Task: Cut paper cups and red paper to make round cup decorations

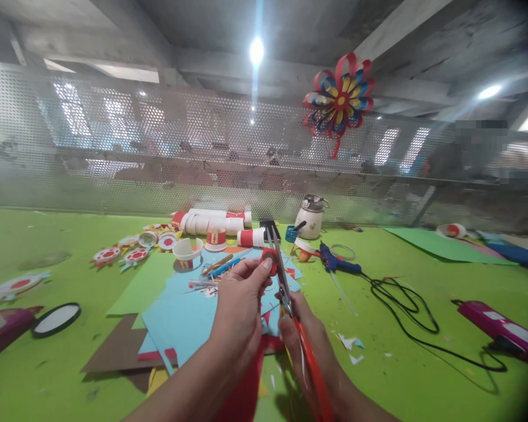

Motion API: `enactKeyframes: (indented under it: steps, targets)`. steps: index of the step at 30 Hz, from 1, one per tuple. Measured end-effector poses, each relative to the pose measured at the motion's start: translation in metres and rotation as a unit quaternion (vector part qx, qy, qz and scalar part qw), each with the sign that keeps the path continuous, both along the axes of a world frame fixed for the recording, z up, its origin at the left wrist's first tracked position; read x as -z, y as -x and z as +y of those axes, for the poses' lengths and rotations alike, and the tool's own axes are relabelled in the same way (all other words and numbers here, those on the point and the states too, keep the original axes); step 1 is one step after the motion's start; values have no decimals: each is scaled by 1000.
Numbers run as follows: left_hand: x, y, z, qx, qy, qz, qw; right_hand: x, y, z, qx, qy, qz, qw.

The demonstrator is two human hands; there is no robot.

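Grey concrete beams, bright lamps and a perforated metal screen (pixel 180 135) stand behind a bright green counter (pixel 422 384), with a looped paper flower of red, blue and yellow petals (pixel 341 101) up at the screen's right part. Near the middle, the left hand (pixel 240 305) pinches a small red paper piece (pixel 271 253) between thumb and fingers, above the sheets. The right hand (pixel 322 340) is closed round the orange handles of a pair of metal-bladed scissors (pixel 284 284), whose blades point away from the body and stand slightly parted, just right of the red piece; blur makes it hard to tell whether paper lies between them.

Under the hands spread light-blue paper sheets (pixel 180 316), with a brown sheet (pixel 112 351) sticking out at their left. Beyond them lie a long row of nested white-and-red paper cups (pixel 213 225), a single red-and-white cup (pixel 215 239) and a cut white cup (pixel 187 253). Round red-and-white paper turtles (pixel 135 256) lie to the left of these. On the right, a blue glue gun (pixel 341 262) trails a black cord (pixel 391 302), and a white bottle with a dark lid (pixel 308 224) stands upright near the screen.
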State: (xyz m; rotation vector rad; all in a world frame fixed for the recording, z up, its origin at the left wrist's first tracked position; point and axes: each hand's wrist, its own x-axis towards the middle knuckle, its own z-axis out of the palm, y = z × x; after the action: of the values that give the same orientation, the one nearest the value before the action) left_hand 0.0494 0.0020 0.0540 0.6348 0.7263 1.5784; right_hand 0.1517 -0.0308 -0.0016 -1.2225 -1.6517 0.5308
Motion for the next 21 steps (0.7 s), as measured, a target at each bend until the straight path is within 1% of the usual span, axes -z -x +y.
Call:
enactKeyframes:
  steps: [8, 13, 21]
  targets:
    - [1, 1, -1, 3, -1, 12, 1000, -1, -1, -1, -8, -2, 7, 1000]
    - [3, 2, 0, 5, 0, 21, 1000, 0, 0, 0, -5, -18, 19, 1000]
    - [2, 1, 1, 7, 0, 15, 1000, 1, -1, 0, -5, -26, 10, 1000]
